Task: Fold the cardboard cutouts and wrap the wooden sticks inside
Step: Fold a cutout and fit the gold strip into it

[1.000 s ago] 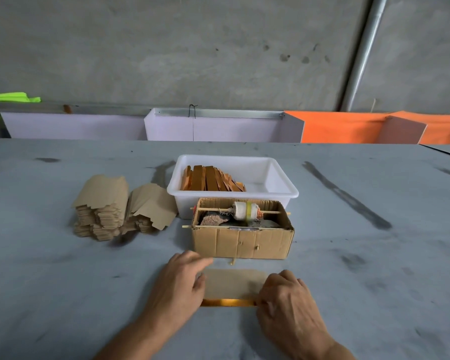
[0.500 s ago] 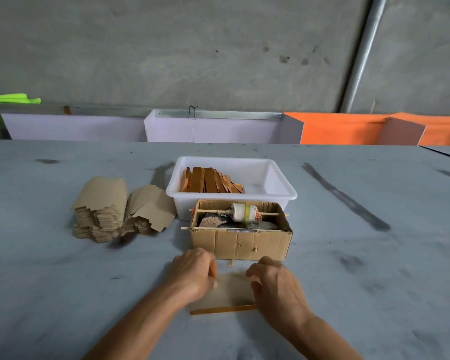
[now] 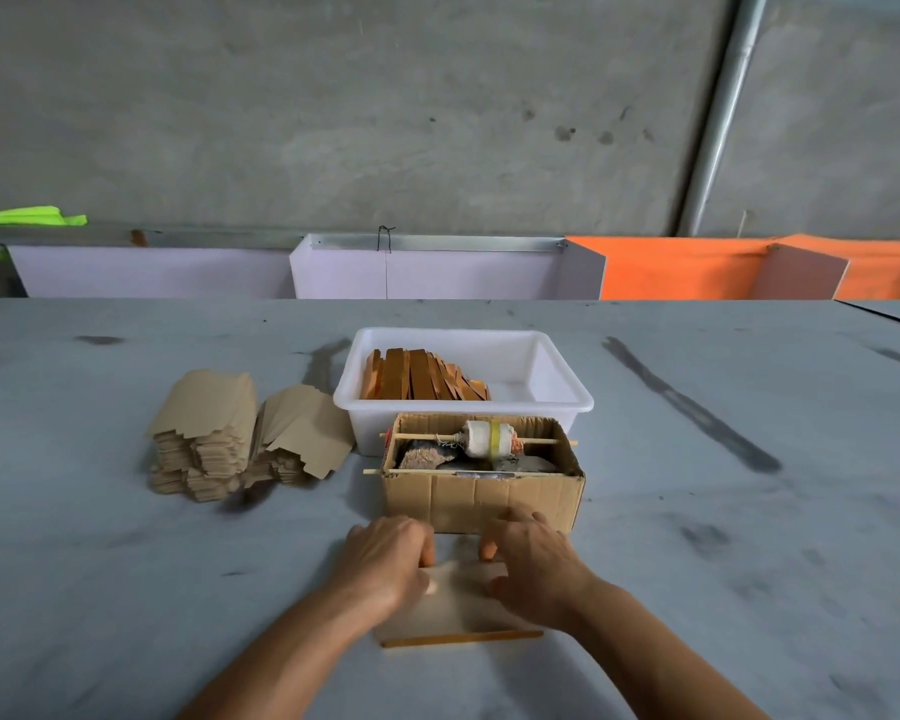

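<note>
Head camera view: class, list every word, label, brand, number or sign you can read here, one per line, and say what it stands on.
None: no readable text shows anywhere.
cardboard box: plain sides, no print.
white tub: no label.
stacks of cardboard cutouts: blank.
spool in the box: a yellow band, no lettering visible.

My two bare forearms reach forward from the lower edge and converge toward the middle. My left hand (image 3: 385,556) lies knuckles up, fingers (image 3: 422,545) curled downward. My right hand (image 3: 533,561) mirrors it just beside, fingers bent, thumb tucked toward the left hand, wrists low.
</note>
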`<control>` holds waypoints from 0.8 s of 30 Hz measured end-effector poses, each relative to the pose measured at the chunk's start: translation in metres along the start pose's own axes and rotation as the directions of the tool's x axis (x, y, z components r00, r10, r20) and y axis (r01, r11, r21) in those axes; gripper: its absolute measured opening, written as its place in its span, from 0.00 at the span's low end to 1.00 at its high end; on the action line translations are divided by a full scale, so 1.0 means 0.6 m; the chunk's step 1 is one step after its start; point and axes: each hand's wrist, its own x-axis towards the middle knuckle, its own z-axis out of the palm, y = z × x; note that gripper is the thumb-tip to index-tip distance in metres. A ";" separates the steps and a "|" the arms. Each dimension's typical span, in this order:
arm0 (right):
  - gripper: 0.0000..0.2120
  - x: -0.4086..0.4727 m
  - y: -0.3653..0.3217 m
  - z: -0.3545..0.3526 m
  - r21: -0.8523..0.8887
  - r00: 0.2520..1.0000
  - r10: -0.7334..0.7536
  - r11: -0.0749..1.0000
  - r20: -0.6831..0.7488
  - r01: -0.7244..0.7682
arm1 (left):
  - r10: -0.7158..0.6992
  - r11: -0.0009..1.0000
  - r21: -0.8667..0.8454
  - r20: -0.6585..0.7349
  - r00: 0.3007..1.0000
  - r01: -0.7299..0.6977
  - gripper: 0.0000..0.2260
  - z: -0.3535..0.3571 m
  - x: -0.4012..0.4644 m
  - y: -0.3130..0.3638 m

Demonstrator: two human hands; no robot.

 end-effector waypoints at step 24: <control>0.07 -0.001 0.030 0.028 0.024 0.922 -0.212 0.972 -0.325 0.232 | 0.232 0.964 -0.069 -0.237 0.943 -0.255 0.08 0.026 0.008 -0.038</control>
